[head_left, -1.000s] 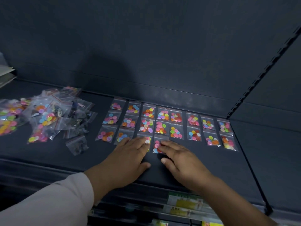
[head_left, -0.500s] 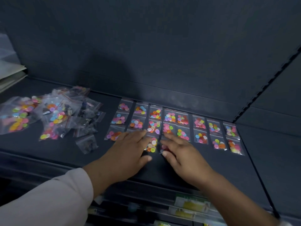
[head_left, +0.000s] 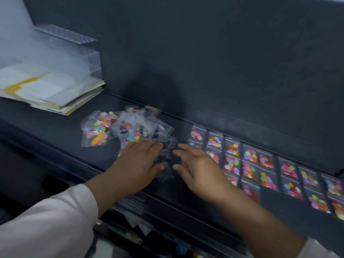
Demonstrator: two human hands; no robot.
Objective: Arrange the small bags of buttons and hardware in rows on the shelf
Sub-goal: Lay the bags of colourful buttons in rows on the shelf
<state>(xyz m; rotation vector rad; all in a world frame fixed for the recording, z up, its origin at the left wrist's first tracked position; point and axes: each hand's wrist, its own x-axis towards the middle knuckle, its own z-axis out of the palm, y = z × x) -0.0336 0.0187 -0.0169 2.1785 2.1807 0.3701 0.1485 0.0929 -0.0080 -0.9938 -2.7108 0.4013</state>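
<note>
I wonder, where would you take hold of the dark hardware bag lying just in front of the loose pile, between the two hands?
Probably pinch the dark hardware bag at its near edge, coming from the front with the left hand beside it. It lies flat on the shelf, and that edge is clear of the loose pile. Blur hides its seal.

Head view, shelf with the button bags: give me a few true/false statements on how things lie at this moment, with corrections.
1. The loose pile of bags lies left of the arranged rows. True.
2. The left hand rests at the pile's near edge. True.
3. The right hand holds a bag lifted high above the shelf. False: it is spread open, low over the shelf.
4. The stack of papers lies on the rows. False: it sits at far left.
</note>
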